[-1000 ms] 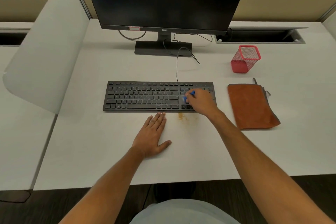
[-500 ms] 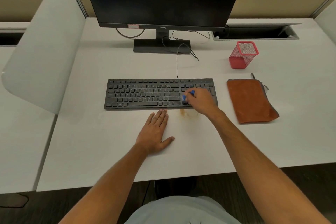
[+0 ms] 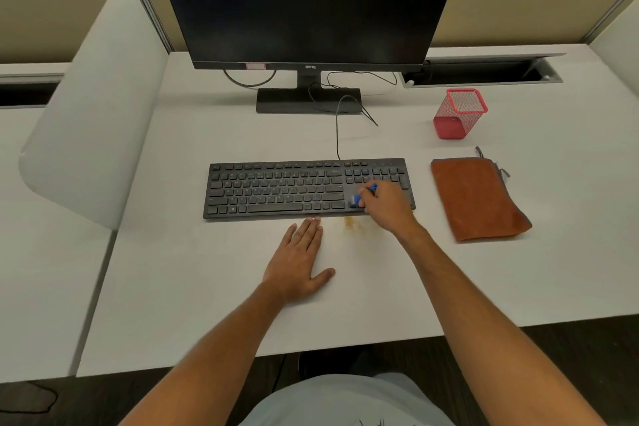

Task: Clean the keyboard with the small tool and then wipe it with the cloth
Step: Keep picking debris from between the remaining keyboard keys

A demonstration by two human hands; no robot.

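A black keyboard (image 3: 276,188) lies across the middle of the white desk (image 3: 193,287). My right hand (image 3: 387,206) grips a small blue tool (image 3: 363,195) whose tip is down on the keys near the arrow cluster, at the keyboard's right part. My left hand (image 3: 299,259) rests flat on the desk just in front of the keyboard, fingers straight, fingertips at its front edge. An orange-brown cloth (image 3: 479,199) lies flat to the right of the keyboard. A little pile of brownish crumbs (image 3: 351,223) sits on the desk by the keyboard's front edge.
A dark monitor (image 3: 307,0) on its stand rises behind the keyboard, with cables trailing down to it. A red mesh pen cup (image 3: 458,114) stands at the back right, behind the cloth. An open cable tray (image 3: 484,71) runs along the back. A white divider panel (image 3: 93,107) stands to the left.
My right hand keeps the blue tool over the same right-hand keys with small strokes. The left hand stays flat. The camera has shifted slightly.
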